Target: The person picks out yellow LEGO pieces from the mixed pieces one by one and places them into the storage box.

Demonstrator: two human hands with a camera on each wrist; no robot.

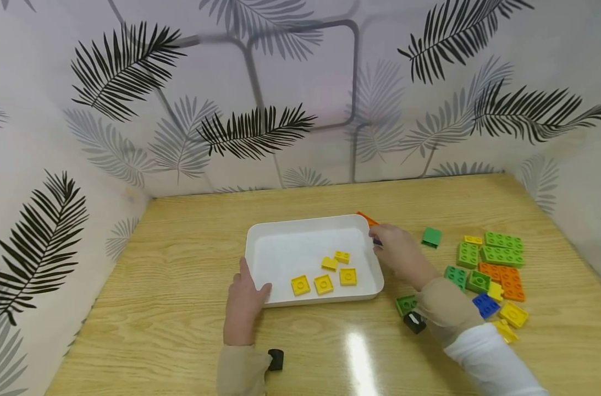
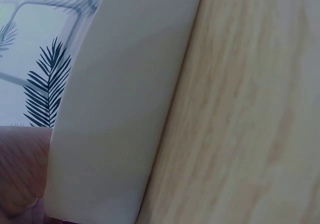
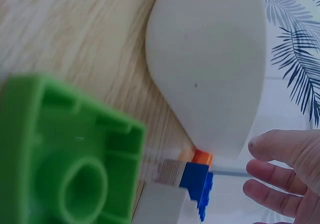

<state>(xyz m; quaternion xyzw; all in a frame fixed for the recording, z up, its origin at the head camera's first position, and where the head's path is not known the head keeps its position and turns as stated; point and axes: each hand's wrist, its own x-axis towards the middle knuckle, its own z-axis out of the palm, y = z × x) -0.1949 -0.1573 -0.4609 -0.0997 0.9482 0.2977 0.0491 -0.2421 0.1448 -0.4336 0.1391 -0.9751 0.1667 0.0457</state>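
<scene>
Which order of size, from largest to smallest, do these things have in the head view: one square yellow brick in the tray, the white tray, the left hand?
1. White tray, clearly largest.
2. Left hand.
3. Square yellow brick; the tray's three look alike, so any one fits.

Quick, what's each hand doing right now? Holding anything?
Left hand: touching the shallow white rectangular tray at its near left corner; whether it grips cannot be told.
Right hand: open, holding nothing, by the tray's right end.
</scene>
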